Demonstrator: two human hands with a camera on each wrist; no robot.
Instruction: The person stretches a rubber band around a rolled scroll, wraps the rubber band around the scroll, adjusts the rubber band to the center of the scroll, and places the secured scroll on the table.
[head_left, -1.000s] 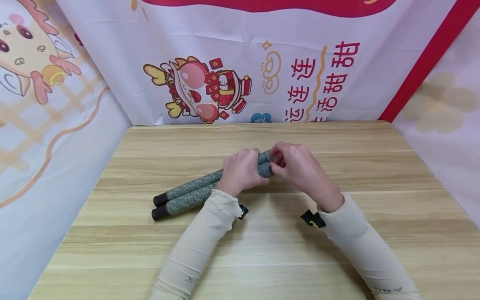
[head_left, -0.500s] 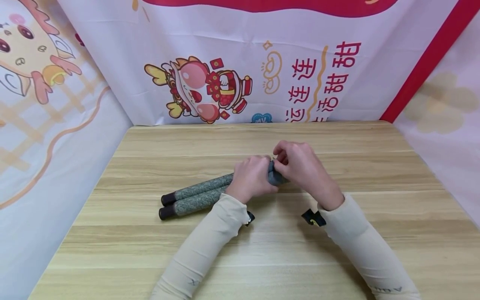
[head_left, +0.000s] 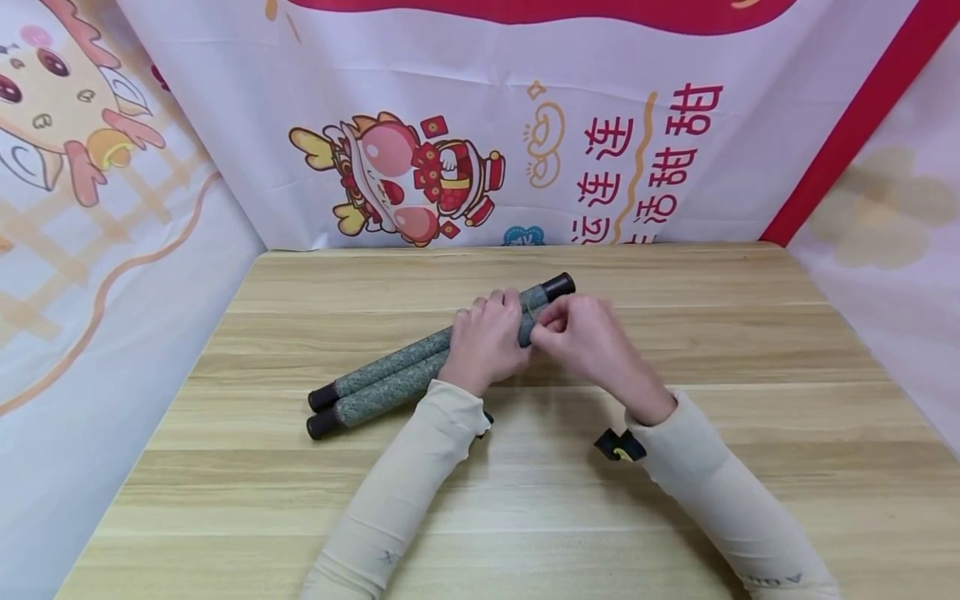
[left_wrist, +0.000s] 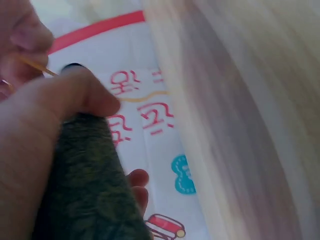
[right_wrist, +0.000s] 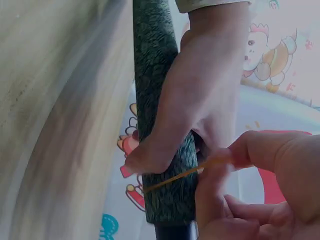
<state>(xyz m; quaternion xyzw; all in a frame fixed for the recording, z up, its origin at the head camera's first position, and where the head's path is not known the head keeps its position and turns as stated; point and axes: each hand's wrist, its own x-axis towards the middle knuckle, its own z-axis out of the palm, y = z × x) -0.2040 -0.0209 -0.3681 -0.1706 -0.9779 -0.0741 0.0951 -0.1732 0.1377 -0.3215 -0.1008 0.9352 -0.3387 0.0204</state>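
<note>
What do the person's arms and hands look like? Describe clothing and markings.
The left hand and right hand are ungloved. The left sleeve and right sleeve are cream, long and wrinkled, each with small dark lettering. A black piece with a yellow mark shows at the right wrist; another, partly hidden, at the left.

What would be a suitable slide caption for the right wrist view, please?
Left hand gripping a speckled rod while the right hand pinches a thin yellow band crossing it.
</note>
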